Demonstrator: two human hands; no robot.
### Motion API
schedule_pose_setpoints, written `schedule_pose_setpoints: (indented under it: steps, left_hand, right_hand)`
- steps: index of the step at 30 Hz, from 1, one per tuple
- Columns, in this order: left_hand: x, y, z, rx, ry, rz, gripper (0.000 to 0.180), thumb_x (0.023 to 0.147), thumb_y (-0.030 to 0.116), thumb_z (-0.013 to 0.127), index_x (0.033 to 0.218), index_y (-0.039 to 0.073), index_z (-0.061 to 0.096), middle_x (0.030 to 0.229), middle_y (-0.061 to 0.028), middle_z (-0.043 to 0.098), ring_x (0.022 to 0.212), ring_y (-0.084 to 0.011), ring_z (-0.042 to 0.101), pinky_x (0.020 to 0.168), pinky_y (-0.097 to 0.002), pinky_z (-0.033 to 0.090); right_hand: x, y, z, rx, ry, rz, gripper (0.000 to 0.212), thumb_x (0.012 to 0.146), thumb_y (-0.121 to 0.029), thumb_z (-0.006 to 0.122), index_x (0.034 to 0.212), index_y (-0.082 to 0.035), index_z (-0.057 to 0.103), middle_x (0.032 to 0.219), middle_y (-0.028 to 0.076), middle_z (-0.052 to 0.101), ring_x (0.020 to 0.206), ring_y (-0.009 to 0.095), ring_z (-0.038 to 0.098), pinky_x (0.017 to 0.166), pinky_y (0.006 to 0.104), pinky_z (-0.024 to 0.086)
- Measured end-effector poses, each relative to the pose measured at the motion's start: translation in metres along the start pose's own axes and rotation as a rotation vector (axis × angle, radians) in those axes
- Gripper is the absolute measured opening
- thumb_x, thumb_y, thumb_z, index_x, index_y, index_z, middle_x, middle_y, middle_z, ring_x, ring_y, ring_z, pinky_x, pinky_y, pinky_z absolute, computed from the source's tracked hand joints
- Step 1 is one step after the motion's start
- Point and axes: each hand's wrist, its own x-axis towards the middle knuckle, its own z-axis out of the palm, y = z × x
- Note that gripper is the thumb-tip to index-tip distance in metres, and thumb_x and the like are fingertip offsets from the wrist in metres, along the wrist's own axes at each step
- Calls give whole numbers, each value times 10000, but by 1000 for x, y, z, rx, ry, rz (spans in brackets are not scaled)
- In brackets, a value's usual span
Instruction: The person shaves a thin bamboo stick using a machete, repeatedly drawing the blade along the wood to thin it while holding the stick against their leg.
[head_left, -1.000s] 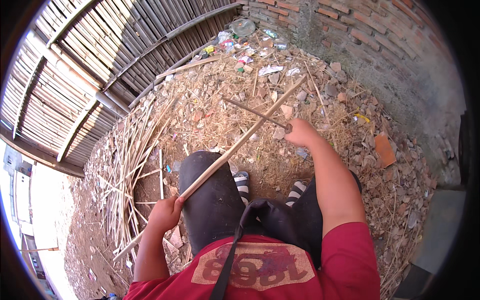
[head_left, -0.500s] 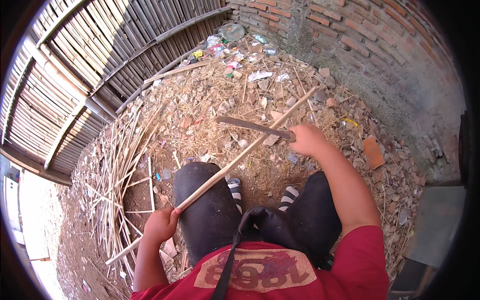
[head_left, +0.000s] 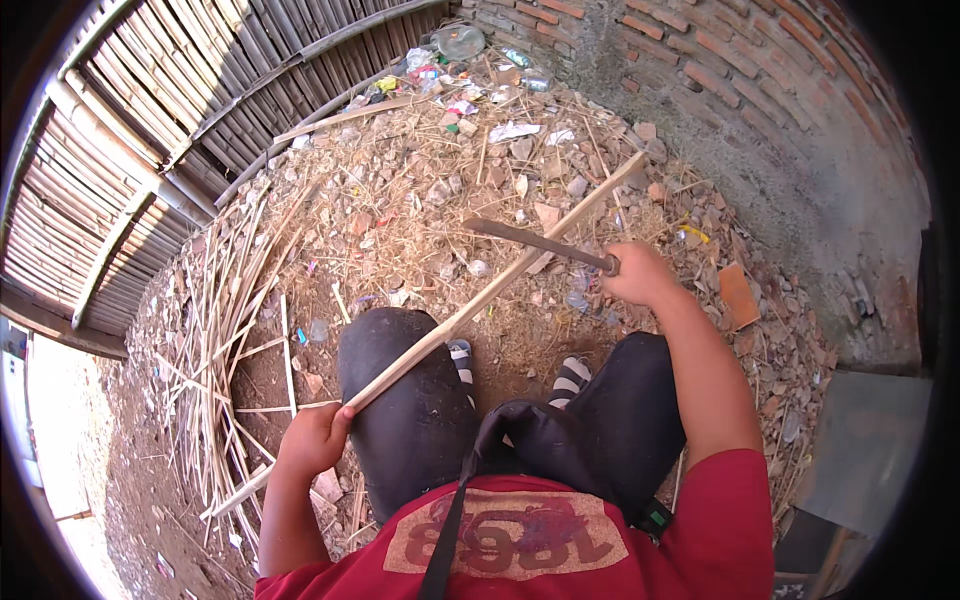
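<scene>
A long pale bamboo strip (head_left: 480, 298) runs on a slant across my left thigh, from low on the left to the far right. My left hand (head_left: 314, 438) is closed round its lower part, beside the left knee. My right hand (head_left: 640, 273) is shut on the handle of a machete (head_left: 535, 240), out beyond the right knee. The dark blade points left and crosses over the strip's far half. Whether the edge bites into the strip, I cannot tell.
Many thin bamboo strips (head_left: 215, 350) lie piled on the left. Rubble and straw cover the ground, with litter (head_left: 460, 85) at the back. A bamboo fence (head_left: 240, 90) stands at the left, a brick wall (head_left: 720, 110) at the right. A grey panel (head_left: 865, 450) leans at lower right.
The machete and my right hand have moved a little right and farther away. The strip's far end has also shifted away and slightly right. The whole view has shifted slightly.
</scene>
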Motion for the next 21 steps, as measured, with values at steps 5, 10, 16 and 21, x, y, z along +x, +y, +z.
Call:
schedule_pose_setpoints:
  steps: [5,10,16,21]
  left_hand:
    - [-4,10,-8,-20,-5,-31,522,1054,411,473,817,-12,666,761,-258,661,769,-477,653,715,-526,511]
    - [-4,-6,1,-9,12,35,492,1049,383,492,810,-19,644,751,-263,647,755,-483,640,698,-533,498]
    - [-3,5,-2,-32,40,31,457,1034,359,526,790,-12,631,730,-273,631,725,-498,626,653,-549,482]
    - [-6,-7,4,82,86,61,465,1022,385,546,765,5,615,702,-262,626,708,-507,616,634,-572,473]
  right_hand:
    - [2,9,-10,-97,129,20,229,741,-221,713,923,-81,712,820,157,713,822,373,698,743,486,554]
    - [-5,-5,-11,-152,23,-208,224,735,-247,748,866,-75,687,766,179,681,794,395,689,717,511,530]
    - [12,39,-24,-77,177,-59,246,735,-230,725,940,-94,722,823,140,714,816,374,696,725,497,546]
    - [14,33,-35,-149,43,-32,320,745,-252,729,1007,-69,732,886,181,727,842,383,698,751,486,549]
